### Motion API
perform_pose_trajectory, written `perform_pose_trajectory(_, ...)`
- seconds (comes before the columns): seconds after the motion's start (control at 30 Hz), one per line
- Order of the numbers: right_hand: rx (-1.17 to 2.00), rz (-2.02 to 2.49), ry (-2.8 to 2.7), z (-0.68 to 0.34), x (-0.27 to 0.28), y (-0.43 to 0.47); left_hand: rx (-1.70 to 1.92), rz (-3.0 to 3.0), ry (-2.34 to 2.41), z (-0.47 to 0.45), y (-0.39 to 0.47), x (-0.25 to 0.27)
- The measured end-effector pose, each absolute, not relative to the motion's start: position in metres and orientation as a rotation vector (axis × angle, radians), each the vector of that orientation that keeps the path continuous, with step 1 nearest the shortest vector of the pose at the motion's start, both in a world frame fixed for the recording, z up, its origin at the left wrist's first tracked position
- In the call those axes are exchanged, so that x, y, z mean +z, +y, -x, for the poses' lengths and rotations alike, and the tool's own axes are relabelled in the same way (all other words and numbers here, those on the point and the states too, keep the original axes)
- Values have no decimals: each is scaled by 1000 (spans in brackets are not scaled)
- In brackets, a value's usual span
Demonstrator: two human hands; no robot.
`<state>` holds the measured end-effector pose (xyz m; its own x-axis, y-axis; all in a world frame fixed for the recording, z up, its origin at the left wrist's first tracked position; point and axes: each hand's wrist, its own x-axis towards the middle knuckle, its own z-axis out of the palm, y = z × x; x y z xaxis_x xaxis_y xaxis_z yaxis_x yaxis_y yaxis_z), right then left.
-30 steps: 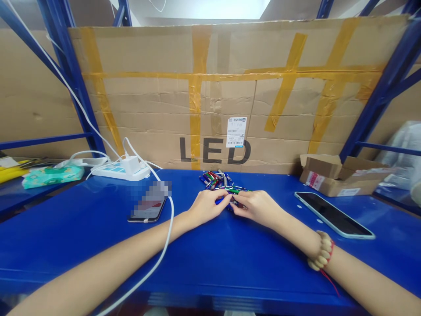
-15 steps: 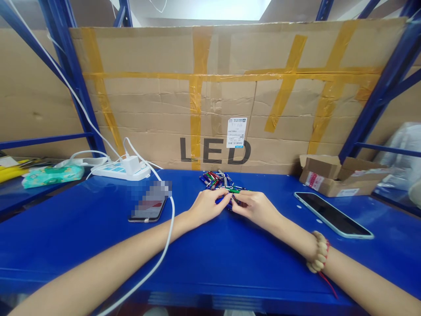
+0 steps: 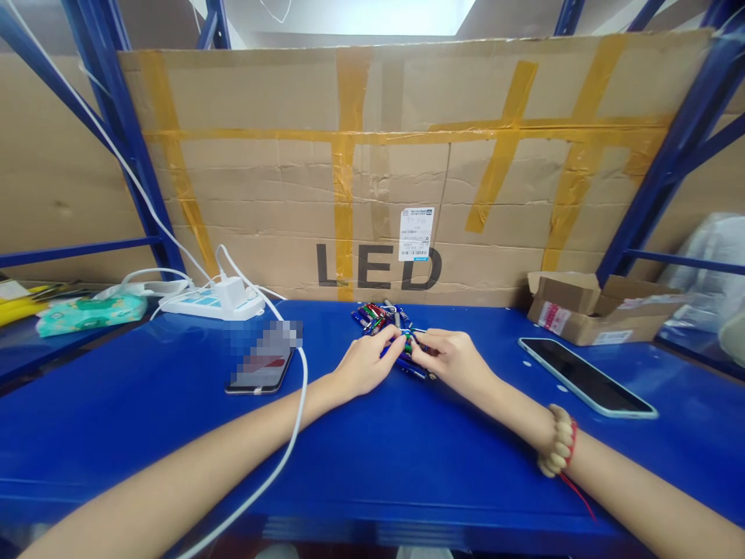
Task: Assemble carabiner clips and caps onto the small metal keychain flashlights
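My left hand [image 3: 364, 363] is closed in a pinch at the front of a pile of small shiny metallic tubes [image 3: 372, 314]. Facing it, my right hand [image 3: 457, 359] also pinches. A thin silvery and blue tube [image 3: 410, 331] lies between both sets of fingertips, mostly covered by them. Just below the fingers, a green tube [image 3: 408, 346] shows in the gap. Several blue tubes [image 3: 413, 372] lie on the blue tabletop [image 3: 372, 458] under my hands. The pile behind mixes blue, red, green and silver pieces, too small to tell exactly.
A phone [image 3: 265, 365] and a white cable [image 3: 299, 419] are at left, near a power strip [image 3: 213, 303] and a tissue pack [image 3: 93, 313]. At right are another phone [image 3: 585, 376] and an open carton [image 3: 573, 318]. A large cardboard box [image 3: 261, 202] stands behind.
The green tube that stretched across my fingertips no longer shows there; a silvery and blue one does. My right hand has shifted slightly, uncovering more blue tubes below.
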<state>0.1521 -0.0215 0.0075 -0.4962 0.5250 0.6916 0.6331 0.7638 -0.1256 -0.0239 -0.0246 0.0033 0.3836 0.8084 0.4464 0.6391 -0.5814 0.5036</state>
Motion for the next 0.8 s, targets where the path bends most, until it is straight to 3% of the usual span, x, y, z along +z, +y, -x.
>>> perform_pose_trajectory(0.47,-228,936,-2064,-161,11,-13,852,-2543,1376,21,-25,1)
perform_pose_trajectory(0.8,-128,1465,-2197,-169,14,-7,1042,-2287,1554,24,-19,2)
